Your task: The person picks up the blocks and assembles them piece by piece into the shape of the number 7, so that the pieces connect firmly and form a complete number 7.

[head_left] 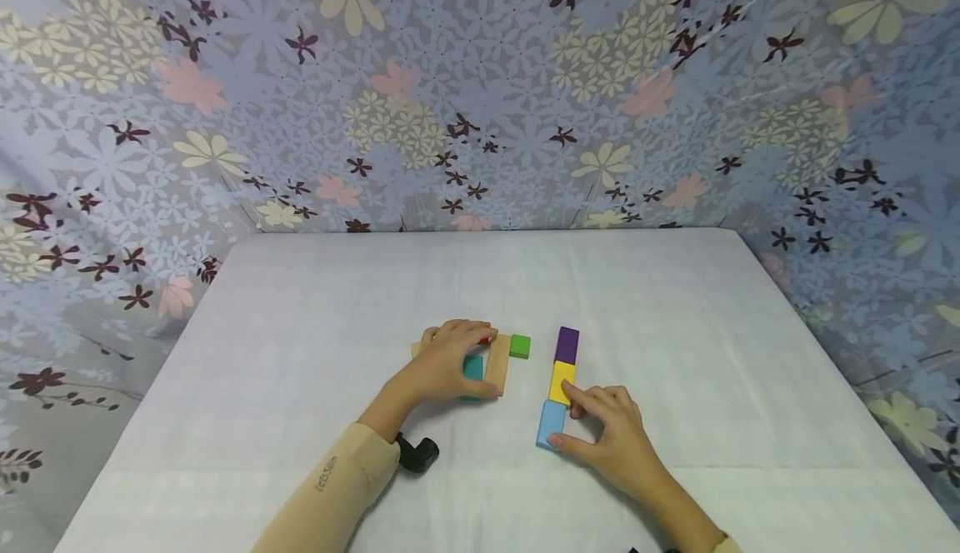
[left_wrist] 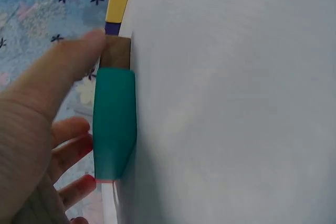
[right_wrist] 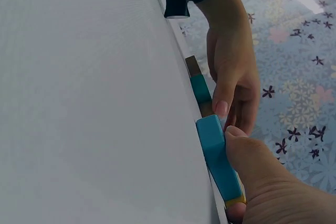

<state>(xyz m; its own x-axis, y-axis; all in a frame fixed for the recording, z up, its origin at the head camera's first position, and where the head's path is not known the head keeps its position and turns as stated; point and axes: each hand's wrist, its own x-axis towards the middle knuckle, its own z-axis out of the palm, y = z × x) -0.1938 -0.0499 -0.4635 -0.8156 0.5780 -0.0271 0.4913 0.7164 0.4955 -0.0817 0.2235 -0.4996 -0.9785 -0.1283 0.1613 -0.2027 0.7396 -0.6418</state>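
Beige sleeve (head_left: pixel 330 486): soft crumpled cloth, small dark lettering, coming in from the bottom edge of the frame.
Black device (head_left: pixel 417 455): smooth, hard-looking, right beside that cuff.
Right hand (head_left: pixel 611 436): in action right of lower centre, grasping! Thumb at the near end of the light-blue block (head_left: pixel 551 425), forefinger on the yellow block (head_left: pixel 562 383) just beyond.
Light-blue block's make: oblong, painted, softly rounded edges, slight sheen; butted against yellow, a touch out of line.
Step in hand: lining up oblongs end to end, by the look of it, and three in the column already.
Next move: probably calls for a light squeeze along the column, nothing sideways, then a clean let-go without dragging yellow askew.
Left hand (head_left: pixel 446 361): arched over the centre cluster, apparently gripping the wooden plank (head_left: pixel 497 367) lengthwise, thumb at the near end, fingertips by the far one; contact of the other fingers impossible to tell.
Teal block (head_left: pixel 474 367): smooth, partly under the palm, slanting at one end in the left wrist view.
Wooden plank's make: pale, bare, long, narrow, flat-faced.
Green cube (head_left: pixel 520 346): small, crisp-edged, just right of the plank.
Red block (head_left: pixel 484 340): a mere sliver by the fingertips, shape hidden.
Purple block (head_left: pixel 567 345): dark, oblong, topping the column, touching yellow.
White tablecloth (head_left: pixel 675 311): faintly creased, spread across the lower frame.
Floral fabric (head_left: pixel 510 53): printed, hanging across the upper half.
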